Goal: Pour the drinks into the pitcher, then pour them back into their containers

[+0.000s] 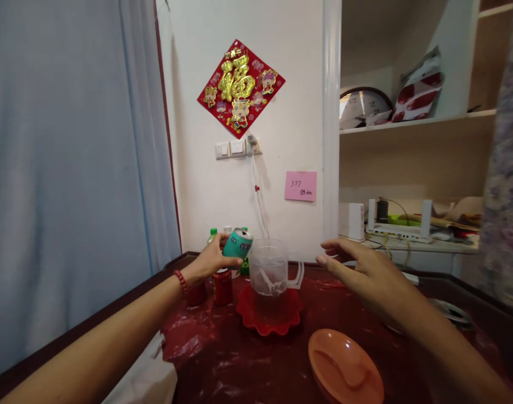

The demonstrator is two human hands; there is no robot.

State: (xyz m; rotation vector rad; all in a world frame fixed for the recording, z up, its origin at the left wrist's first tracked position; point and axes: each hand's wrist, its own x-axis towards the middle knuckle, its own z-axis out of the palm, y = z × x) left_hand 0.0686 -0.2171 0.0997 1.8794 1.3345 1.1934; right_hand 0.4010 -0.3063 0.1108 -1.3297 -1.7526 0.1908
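A blue curtain (71, 168) fills the left of the frame, and a dark red tabletop (223, 359) spreads across the lower half. White shelves (403, 124) stand at upper right. Above center hangs a red diamond sign (241, 88) with gold lettering. Of the 2 hands, the right hand (357, 266), right of center, holds nothing, its fingers loosely spread and well apart from the handle to its left. Below it, lower right of center, lies an orange dish (338, 353) with a curved ridge. A red scalloped plate (269, 321) sits at center, and a see-through pitcher (268, 266) stands over its back part, handle to the right. Left of center, the left hand (210, 261) grips a teal can. A pink note (301, 186) marked 377 is on the wall. The teal can (236, 247) tilts rightward, its top near the pitcher's rim. Below it stands 1 red can (221, 287). Smallest is the red bead bracelet (181, 282) at the left wrist.
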